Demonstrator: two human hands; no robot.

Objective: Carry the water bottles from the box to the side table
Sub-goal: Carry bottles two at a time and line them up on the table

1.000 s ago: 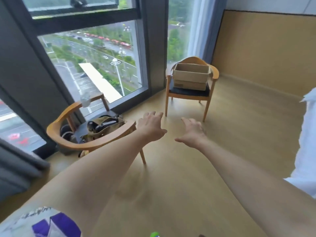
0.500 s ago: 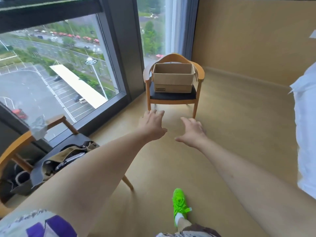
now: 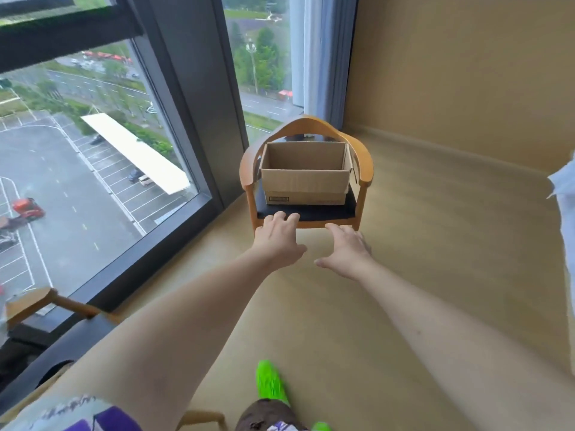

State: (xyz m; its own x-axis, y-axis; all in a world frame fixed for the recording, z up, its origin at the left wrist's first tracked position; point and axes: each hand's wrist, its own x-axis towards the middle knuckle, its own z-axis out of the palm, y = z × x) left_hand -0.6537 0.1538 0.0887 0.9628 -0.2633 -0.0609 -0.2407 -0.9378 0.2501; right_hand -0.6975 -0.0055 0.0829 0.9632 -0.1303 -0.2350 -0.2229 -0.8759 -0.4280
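Observation:
An open cardboard box point(image 3: 305, 185) sits on the dark seat of a wooden armchair point(image 3: 364, 163) by the window. From this angle its bottom is hidden and no water bottle shows. Both my arms stretch forward toward the chair. My left hand point(image 3: 278, 237) hovers in front of the seat's front edge with fingers spread and holds nothing. To its right, my right hand point(image 3: 347, 250) also has relaxed fingers and holds nothing. No side table is in view.
A tall window point(image 3: 102, 144) with a dark frame runs along the left. A second wooden chair point(image 3: 46, 301) stands at the lower left. White bedding point(image 3: 564, 206) shows at the right edge. The wooden floor point(image 3: 435, 259) stretches ahead, with my green shoe point(image 3: 269, 382) below.
I have walked closer to the chair with the box, which now looks larger and centred. The second chair has slid to the lower left edge. Both hands stay stretched out, holding nothing.

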